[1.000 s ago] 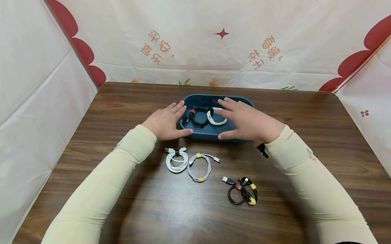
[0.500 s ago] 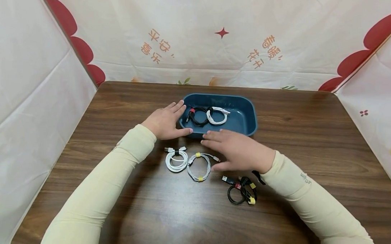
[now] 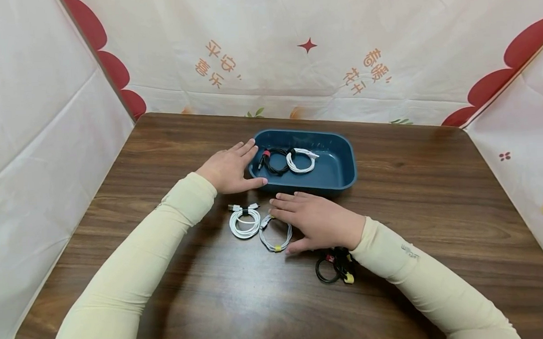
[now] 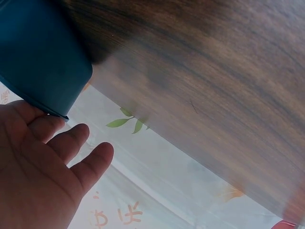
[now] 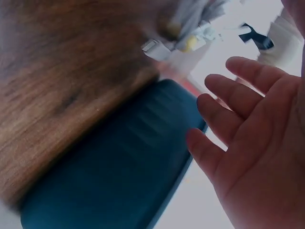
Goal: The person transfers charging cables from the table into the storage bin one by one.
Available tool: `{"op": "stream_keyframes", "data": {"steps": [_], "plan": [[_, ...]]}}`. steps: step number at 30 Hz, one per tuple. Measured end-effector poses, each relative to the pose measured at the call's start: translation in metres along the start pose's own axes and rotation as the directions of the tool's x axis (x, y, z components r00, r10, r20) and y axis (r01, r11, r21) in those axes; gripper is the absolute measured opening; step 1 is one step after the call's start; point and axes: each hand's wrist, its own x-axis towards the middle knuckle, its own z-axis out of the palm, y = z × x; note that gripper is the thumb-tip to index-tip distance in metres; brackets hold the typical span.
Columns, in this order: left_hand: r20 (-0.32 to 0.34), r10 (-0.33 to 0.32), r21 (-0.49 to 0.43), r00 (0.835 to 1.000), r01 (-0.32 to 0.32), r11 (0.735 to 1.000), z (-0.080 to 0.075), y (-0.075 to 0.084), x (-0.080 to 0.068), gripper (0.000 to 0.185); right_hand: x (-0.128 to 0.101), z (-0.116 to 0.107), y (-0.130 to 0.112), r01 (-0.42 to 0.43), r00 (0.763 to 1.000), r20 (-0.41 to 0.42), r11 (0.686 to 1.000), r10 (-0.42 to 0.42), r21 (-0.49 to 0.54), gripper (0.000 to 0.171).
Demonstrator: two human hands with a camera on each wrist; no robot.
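My left hand (image 3: 231, 171) rests at the left end of a blue plastic bin (image 3: 338, 164), its fingers extended along the rim. In the left wrist view the fingertips meet the rim of the bin (image 4: 47, 62). My right hand (image 3: 320, 220), spread and holding nothing, hovers in front of the bin, over a coiled grey cable with yellow ties (image 3: 278, 249) and partly hiding it. A coiled white cable with a black tie (image 3: 245, 235) lies to the left. Inside the bin are a coiled black cable with a red tie (image 3: 278, 172) and a coiled white cable (image 3: 301, 171).
Under my right wrist lie a black USB cable with a red tie (image 3: 319, 272) and a black cable with yellow ties (image 3: 349, 278), partly covered. The wooden table (image 3: 204, 301) ends at a printed cloth backdrop (image 3: 267, 50), with white cloth at both sides.
My right hand has left the right side of the bin, coming toward me and slightly left to above the grey cable. My left hand stays at the bin's left end.
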Motion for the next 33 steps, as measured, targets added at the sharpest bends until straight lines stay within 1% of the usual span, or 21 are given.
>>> {"op": "stream_keyframes", "data": {"steps": [3,12,18,25,33], "plan": [[-0.001,0.000,-0.001,1.000,0.000,1.000,0.000,0.000,0.000,0.102,0.004,0.005,0.001,0.002,1.000,0.027,1.000,-0.002,-0.009,0.087],[-0.003,0.000,-0.012,1.000,0.000,1.000,0.001,0.000,0.000,0.102,0.014,0.015,0.005,-0.013,0.995,0.100,0.996,0.021,-0.083,0.092],[-0.011,0.008,-0.014,1.000,-0.008,1.000,0.001,-0.001,0.001,0.102,0.018,0.017,0.006,-0.007,0.992,0.122,0.997,0.017,-0.078,0.093],[-0.009,0.009,-0.016,1.000,-0.009,1.000,0.002,-0.001,0.001,0.102,0.023,0.020,0.008,-0.015,0.990,0.136,0.997,0.025,-0.073,0.099],[-0.007,0.005,-0.014,1.000,-0.005,1.000,0.002,-0.002,0.001,0.102,0.025,0.018,0.009,-0.004,0.988,0.153,0.999,0.011,-0.043,0.095]]}}
